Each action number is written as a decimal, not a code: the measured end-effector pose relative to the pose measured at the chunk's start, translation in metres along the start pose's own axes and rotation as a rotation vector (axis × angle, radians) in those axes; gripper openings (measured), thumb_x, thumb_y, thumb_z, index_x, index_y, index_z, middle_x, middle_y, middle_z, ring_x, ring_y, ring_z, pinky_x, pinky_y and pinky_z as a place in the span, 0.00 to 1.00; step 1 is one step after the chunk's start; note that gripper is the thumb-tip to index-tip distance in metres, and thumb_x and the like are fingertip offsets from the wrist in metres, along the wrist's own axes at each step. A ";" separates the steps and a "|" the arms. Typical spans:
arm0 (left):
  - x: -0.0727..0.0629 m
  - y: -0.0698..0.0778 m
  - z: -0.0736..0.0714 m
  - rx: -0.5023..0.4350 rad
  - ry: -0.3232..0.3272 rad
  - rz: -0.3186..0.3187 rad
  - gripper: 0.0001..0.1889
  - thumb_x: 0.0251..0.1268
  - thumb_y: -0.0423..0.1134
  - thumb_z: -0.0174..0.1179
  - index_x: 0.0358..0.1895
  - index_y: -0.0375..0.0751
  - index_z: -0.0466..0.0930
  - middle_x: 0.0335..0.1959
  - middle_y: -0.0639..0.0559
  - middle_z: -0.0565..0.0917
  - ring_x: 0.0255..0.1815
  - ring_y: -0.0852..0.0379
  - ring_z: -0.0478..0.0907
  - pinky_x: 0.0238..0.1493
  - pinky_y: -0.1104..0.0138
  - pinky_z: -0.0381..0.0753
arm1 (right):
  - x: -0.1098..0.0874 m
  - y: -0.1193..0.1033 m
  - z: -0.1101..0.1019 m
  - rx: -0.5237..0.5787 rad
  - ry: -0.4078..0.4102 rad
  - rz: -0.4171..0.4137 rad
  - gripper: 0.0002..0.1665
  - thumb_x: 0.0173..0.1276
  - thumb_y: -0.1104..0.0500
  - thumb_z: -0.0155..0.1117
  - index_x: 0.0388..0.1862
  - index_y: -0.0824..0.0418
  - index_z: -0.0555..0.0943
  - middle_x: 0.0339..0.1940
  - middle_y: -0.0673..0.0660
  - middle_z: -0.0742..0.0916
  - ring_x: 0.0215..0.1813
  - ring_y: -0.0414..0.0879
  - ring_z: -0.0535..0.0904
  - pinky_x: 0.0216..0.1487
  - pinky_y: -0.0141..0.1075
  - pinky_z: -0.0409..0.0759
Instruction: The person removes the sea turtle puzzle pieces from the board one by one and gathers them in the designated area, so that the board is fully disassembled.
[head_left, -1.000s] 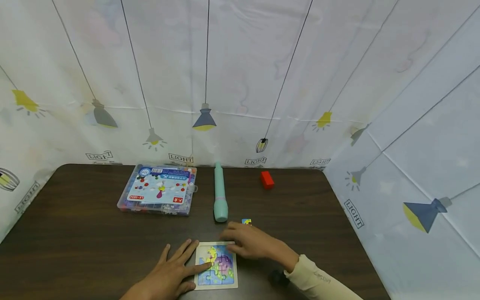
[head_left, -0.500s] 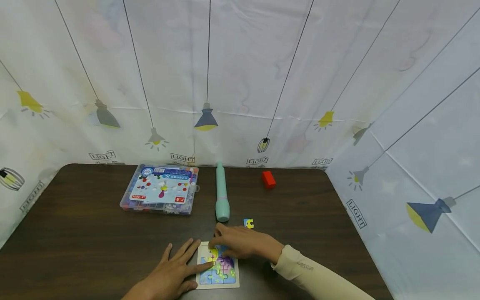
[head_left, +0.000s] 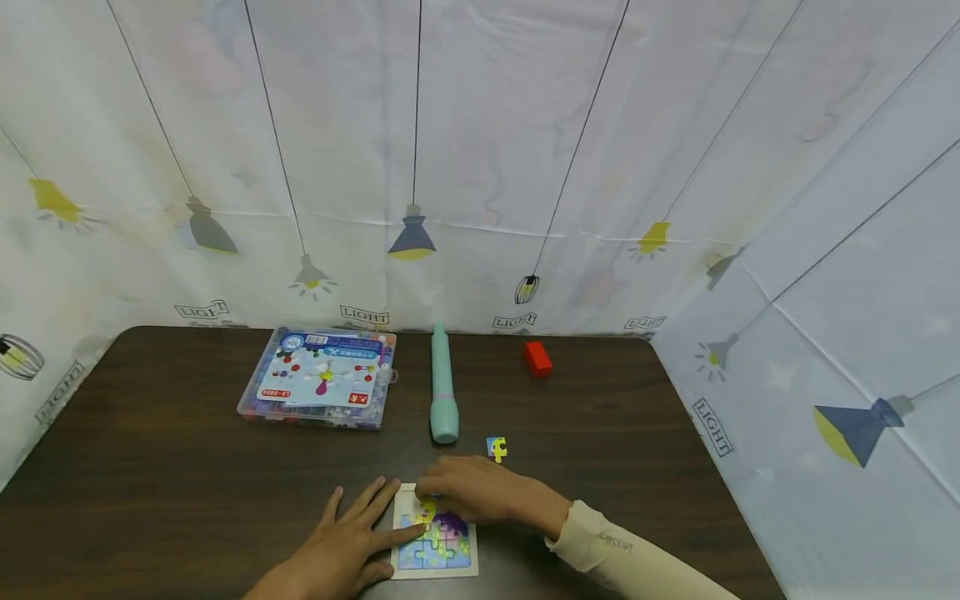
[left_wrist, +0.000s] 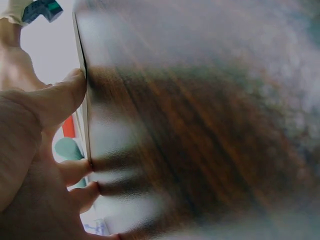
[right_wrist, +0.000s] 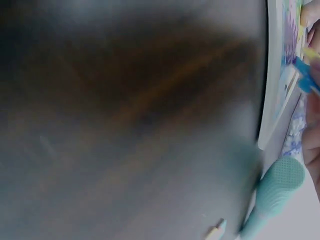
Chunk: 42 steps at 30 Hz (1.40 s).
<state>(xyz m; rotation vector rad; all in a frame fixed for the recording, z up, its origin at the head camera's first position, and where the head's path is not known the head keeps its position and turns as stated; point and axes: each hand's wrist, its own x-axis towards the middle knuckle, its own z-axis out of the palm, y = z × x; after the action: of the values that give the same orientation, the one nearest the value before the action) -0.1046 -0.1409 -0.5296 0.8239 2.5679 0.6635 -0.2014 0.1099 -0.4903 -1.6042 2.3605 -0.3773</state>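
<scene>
A small jigsaw puzzle in a pale frame [head_left: 435,573] lies at the front of the table, its picture blue, yellow and purple. My left hand [head_left: 337,537] rests beside it with spread fingers, index finger across the picture and thumb at the lower left corner. Over the upper part of the puzzle, my right hand [head_left: 480,490] pinches a blue and yellow puzzle piece [right_wrist: 303,75], seen in the right wrist view. The head view has that piece hidden under the fingers. Another puzzle piece [head_left: 497,448], blue and yellow, lies loose just beyond the right hand.
A mint green microphone [head_left: 444,408] lies behind the puzzle. To its left is a clear plastic case [head_left: 315,379] with a printed label sheet. A red block [head_left: 537,359] sits near the back edge of the dark wooden table [head_left: 165,467], before a lamp-patterned curtain.
My right hand has shifted left from the puzzle's upper right corner to over its upper part, uncovering more of the loose piece. The left hand has stayed in place.
</scene>
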 end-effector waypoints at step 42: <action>-0.002 0.000 -0.003 0.005 0.002 -0.005 0.30 0.70 0.54 0.63 0.74 0.74 0.68 0.83 0.40 0.51 0.82 0.34 0.44 0.65 0.20 0.41 | -0.056 0.045 -0.024 0.071 0.219 0.347 0.17 0.67 0.69 0.69 0.54 0.62 0.83 0.50 0.54 0.83 0.46 0.45 0.81 0.47 0.40 0.83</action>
<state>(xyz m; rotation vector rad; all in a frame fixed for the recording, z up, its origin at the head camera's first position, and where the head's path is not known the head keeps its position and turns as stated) -0.1046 -0.1433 -0.5271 0.8184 2.5735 0.6575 -0.2288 0.1799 -0.4805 -1.1405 2.6899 -0.5781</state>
